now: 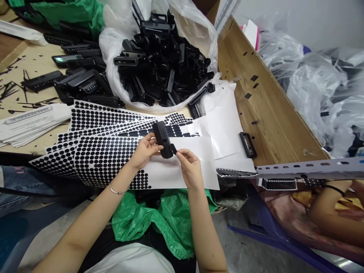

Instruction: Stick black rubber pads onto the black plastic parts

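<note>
My left hand is closed around a black plastic part with a textured face, held tilted above the sheets. Between the thumb and finger of my right hand is a small black oval sticker, close against the part's lower right edge; whether it touches I cannot tell. Beneath both hands lies a white sheet of black oval stickers, its right portion bare white. More sticker sheets are fanned out behind it.
An open plastic bag heaped with black plastic parts stands behind the sheets. More parts and printed papers lie left. A wooden board rises at right, near a co-worker's arm. A green bag covers my lap.
</note>
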`<control>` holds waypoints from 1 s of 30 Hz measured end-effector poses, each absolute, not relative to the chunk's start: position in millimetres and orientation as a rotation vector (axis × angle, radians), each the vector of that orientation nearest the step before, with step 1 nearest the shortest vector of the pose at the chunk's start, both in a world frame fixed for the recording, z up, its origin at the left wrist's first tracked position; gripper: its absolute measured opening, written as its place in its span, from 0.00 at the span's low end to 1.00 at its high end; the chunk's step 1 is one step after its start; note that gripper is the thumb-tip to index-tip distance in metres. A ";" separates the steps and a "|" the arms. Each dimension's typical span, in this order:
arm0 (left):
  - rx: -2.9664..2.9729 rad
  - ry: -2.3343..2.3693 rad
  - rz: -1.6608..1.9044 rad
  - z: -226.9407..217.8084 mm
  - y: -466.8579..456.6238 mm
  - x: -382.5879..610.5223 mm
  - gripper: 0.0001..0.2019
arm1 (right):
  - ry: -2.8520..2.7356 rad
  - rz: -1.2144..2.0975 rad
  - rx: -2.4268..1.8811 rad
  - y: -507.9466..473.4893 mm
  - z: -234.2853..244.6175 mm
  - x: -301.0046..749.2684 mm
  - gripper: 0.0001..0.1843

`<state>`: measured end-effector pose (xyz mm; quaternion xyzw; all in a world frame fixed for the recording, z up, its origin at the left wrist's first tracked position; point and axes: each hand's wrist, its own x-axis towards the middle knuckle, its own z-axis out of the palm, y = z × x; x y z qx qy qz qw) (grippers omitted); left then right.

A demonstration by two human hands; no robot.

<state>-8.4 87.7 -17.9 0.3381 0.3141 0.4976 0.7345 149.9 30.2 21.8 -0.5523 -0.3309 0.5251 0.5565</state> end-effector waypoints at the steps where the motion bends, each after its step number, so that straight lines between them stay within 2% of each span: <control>1: 0.747 0.693 1.095 -18.6 87.7 -8.3 0.24 | -0.770 1.226 -1.311 29.9 21.8 150.1 0.14; 3: 0.753 0.696 1.100 -19.4 87.7 -8.1 0.23 | -0.764 1.196 -1.333 29.7 20.8 150.6 0.16; 11: 0.726 0.681 1.108 -18.5 87.3 -7.1 0.23 | -0.900 1.117 -1.356 24.3 17.0 147.6 0.10; 30: 0.727 0.680 1.112 -19.6 88.6 -4.7 0.25 | -0.829 1.190 -1.346 30.9 14.3 134.6 0.06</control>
